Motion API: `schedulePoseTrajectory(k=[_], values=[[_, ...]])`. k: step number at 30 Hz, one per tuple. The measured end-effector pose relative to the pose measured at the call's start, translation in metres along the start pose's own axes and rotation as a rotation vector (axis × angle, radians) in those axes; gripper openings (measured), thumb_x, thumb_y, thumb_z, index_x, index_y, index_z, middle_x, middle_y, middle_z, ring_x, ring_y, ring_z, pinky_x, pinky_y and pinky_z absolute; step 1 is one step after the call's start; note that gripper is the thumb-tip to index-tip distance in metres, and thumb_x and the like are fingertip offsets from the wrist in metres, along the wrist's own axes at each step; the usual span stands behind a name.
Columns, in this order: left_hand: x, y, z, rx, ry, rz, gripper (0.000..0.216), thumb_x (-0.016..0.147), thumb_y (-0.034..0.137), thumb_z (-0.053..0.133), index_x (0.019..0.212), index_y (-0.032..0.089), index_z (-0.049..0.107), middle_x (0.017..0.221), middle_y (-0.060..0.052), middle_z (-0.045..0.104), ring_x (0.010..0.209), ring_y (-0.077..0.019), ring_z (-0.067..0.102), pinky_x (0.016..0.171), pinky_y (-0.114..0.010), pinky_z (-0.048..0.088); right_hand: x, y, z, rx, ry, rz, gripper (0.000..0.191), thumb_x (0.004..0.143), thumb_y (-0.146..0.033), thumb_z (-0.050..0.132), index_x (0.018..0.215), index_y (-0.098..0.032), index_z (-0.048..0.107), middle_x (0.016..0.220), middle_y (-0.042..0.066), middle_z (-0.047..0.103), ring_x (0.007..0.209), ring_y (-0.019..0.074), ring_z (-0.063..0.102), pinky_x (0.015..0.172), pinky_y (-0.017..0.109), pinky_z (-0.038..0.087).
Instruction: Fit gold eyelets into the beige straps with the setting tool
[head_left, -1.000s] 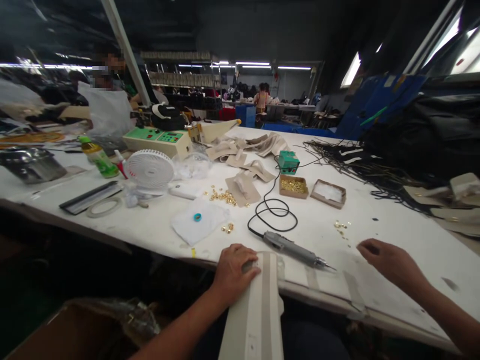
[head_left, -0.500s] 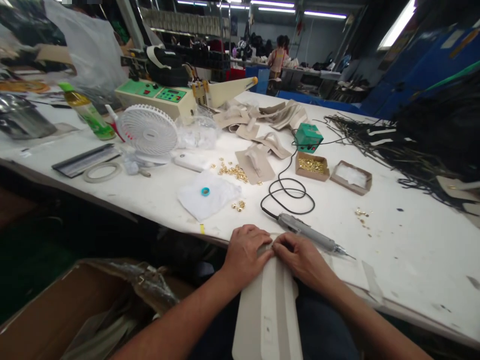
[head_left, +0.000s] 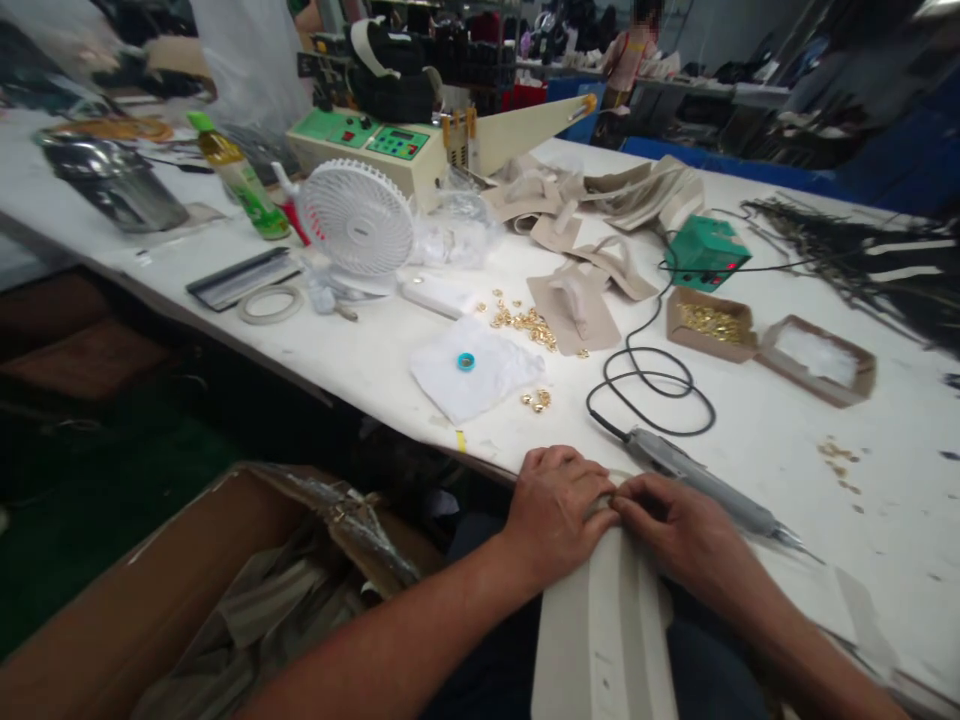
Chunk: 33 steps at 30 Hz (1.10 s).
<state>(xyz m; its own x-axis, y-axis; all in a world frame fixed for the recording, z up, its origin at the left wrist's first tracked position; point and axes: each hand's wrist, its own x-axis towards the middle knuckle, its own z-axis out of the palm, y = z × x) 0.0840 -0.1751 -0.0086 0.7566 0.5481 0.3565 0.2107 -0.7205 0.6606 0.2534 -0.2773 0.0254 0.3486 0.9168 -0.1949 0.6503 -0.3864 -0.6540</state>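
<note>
A long beige panel (head_left: 600,625), which looks like a bag piece with a darker stripe down it, lies over my lap with its far end at the table edge. My left hand (head_left: 559,510) is closed around that far end, thumb on the near side. Beside it my right hand (head_left: 675,520) pinches at the same end, its thumb and forefinger meeting next to my left fingertips; whatever sits in the pinch is too small to make out. Just beyond my right hand a grey electric screwdriver (head_left: 705,480) rests on the table, its bit pointing right.
Gold hardware pieces (head_left: 525,325) lie loose near a white cloth (head_left: 465,395) with a blue ring (head_left: 466,362). Behind are a white fan (head_left: 356,220), beige pieces (head_left: 574,305), a green box (head_left: 705,252) and small cartons (head_left: 712,345). An open cardboard box (head_left: 150,590) stands lower left.
The view has turned left and down, so the table's things appear shifted right. Both hands keep their places at the panel's far end.
</note>
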Motion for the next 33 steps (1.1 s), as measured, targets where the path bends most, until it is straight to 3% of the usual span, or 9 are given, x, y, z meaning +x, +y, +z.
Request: schedulePoseTrajectory(k=[9, 13, 16, 19, 23, 30, 33], values=[[-0.008, 0.001, 0.003, 0.090, -0.022, 0.008, 0.031, 0.101, 0.050, 0.060, 0.112, 0.025, 0.075, 0.127, 0.001, 0.078, 0.120, -0.0248, 0.060, 0.096, -0.048, 0.040, 0.003, 0.036, -0.001, -0.158, -0.051, 0.128, 0.046, 0.075, -0.074, 0.062, 0.084, -0.031, 0.074, 0.080, 0.006, 0.079, 0.070, 0.0311, 0.073, 0.062, 0.040, 0.055], [-0.010, 0.002, 0.003, 0.138, -0.035, 0.004, 0.030, 0.102, 0.046, 0.058, 0.114, 0.025, 0.075, 0.130, 0.001, 0.076, 0.123, -0.0251, 0.059, 0.097, -0.048, 0.041, 0.012, 0.055, -0.005, -0.126, -0.107, 0.148, 0.045, 0.077, -0.077, 0.060, 0.085, -0.035, 0.076, 0.086, 0.007, 0.080, 0.074, 0.0313, 0.074, 0.063, 0.041, 0.057], [-0.009, 0.002, 0.000, 0.137, -0.037, 0.012, 0.029, 0.101, 0.046, 0.059, 0.114, 0.025, 0.075, 0.128, 0.001, 0.077, 0.123, -0.0257, 0.059, 0.096, -0.048, 0.041, 0.017, 0.044, -0.008, -0.057, -0.150, 0.165, 0.045, 0.075, -0.076, 0.061, 0.078, -0.033, 0.074, 0.080, 0.009, 0.078, 0.069, 0.0284, 0.072, 0.059, 0.038, 0.054], [-0.007, 0.004, -0.004, 0.086, -0.043, 0.001, 0.026, 0.098, 0.046, 0.066, 0.110, 0.025, 0.075, 0.121, 0.001, 0.079, 0.118, -0.0252, 0.060, 0.096, -0.047, 0.041, 0.015, 0.014, -0.011, -0.027, -0.187, 0.152, 0.046, 0.076, -0.073, 0.062, 0.076, -0.028, 0.070, 0.065, 0.006, 0.071, 0.058, 0.0244, 0.064, 0.055, 0.036, 0.049], [-0.001, 0.002, -0.006, 0.024, -0.038, -0.010, 0.021, 0.095, 0.040, 0.072, 0.110, 0.025, 0.075, 0.119, -0.001, 0.079, 0.117, -0.0257, 0.060, 0.097, -0.046, 0.041, 0.010, -0.011, -0.010, 0.032, -0.108, 0.094, 0.039, 0.083, -0.061, 0.061, 0.074, -0.023, 0.066, 0.060, 0.001, 0.064, 0.058, 0.0194, 0.056, 0.058, 0.032, 0.045], [0.007, 0.003, -0.004, 0.043, -0.056, -0.008, 0.019, 0.091, 0.033, 0.078, 0.108, 0.025, 0.076, 0.118, -0.001, 0.079, 0.118, -0.0264, 0.059, 0.099, -0.047, 0.041, 0.005, -0.007, -0.008, 0.155, -0.074, 0.072, 0.036, 0.093, -0.053, 0.058, 0.080, -0.021, 0.068, 0.062, -0.002, 0.060, 0.059, 0.0159, 0.054, 0.058, 0.028, 0.041], [0.008, 0.005, -0.004, 0.059, -0.057, -0.018, 0.018, 0.090, 0.032, 0.079, 0.107, 0.026, 0.077, 0.118, -0.001, 0.079, 0.117, -0.0255, 0.060, 0.100, -0.047, 0.041, 0.000, -0.003, -0.013, 0.193, -0.081, 0.078, 0.036, 0.096, -0.052, 0.055, 0.094, -0.021, 0.072, 0.064, -0.001, 0.064, 0.059, 0.0172, 0.059, 0.060, 0.029, 0.046]])
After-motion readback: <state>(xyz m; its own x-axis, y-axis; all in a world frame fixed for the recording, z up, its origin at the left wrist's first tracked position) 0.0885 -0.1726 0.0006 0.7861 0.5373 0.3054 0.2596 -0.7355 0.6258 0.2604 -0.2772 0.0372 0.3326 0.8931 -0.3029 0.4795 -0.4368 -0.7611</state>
